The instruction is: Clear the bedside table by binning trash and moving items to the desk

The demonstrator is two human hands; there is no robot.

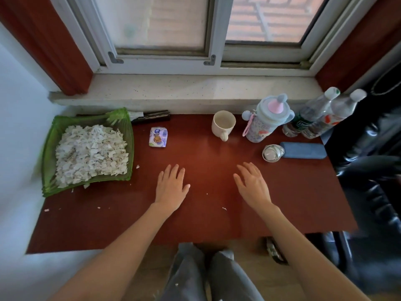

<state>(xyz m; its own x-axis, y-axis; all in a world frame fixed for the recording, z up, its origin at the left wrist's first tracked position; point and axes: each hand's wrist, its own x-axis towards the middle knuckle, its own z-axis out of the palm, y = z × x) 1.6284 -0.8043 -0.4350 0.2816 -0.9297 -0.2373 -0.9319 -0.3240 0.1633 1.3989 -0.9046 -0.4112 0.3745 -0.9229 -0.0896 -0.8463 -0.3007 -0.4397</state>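
Note:
My left hand (172, 187) and my right hand (251, 185) lie flat and empty on the red-brown table (206, 218), fingers apart. A green tray (124, 135) heaped with torn white paper scraps (91, 153) sits at the left. A small tissue pack (158, 136) lies beyond my left hand. Farther back stand a cream mug (223, 124), a pastel kids' water bottle (268, 119) and two clear plastic bottles (319, 118). A blue case (303, 150) and a small round clear object (272, 152) lie at the right.
A stone window sill (173, 92) and window close off the back. A dark flat object (152, 117) lies behind the tray. A black chair (373, 159) stands at the right edge. Small paper bits (224, 208) dot the tabletop. My knees (206, 276) are below the front edge.

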